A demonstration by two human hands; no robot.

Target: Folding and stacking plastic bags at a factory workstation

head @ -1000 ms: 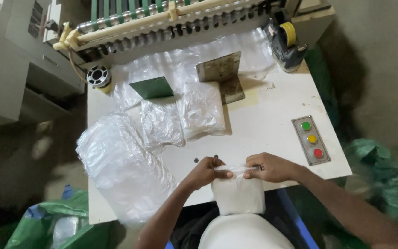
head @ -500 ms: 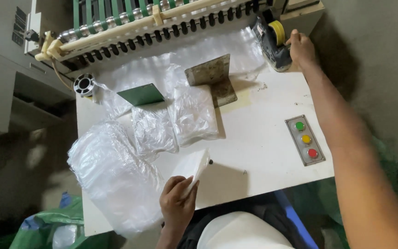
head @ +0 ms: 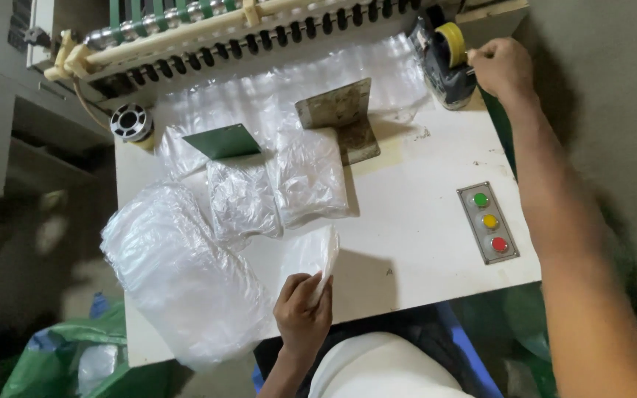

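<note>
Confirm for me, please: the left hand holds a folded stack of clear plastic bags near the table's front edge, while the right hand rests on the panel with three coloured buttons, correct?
Not quite. In the head view the right hand is at the tape dispenser in the table's far corner, not on the button panel. The left hand does hold the folded bags.

A small packing workshop — roller-fed bag machine point(head: 259, 29); three-button control panel point(head: 489, 222); stacked plastic bags point(head: 186, 273).

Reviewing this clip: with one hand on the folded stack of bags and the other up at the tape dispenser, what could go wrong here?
The left hand pinches the folded bag stack by one end only; it may fan open or slip. The right hand is stretched out to the tape dispenser, so neither hand steadies the loose bag pile overhanging the table edge.
</note>
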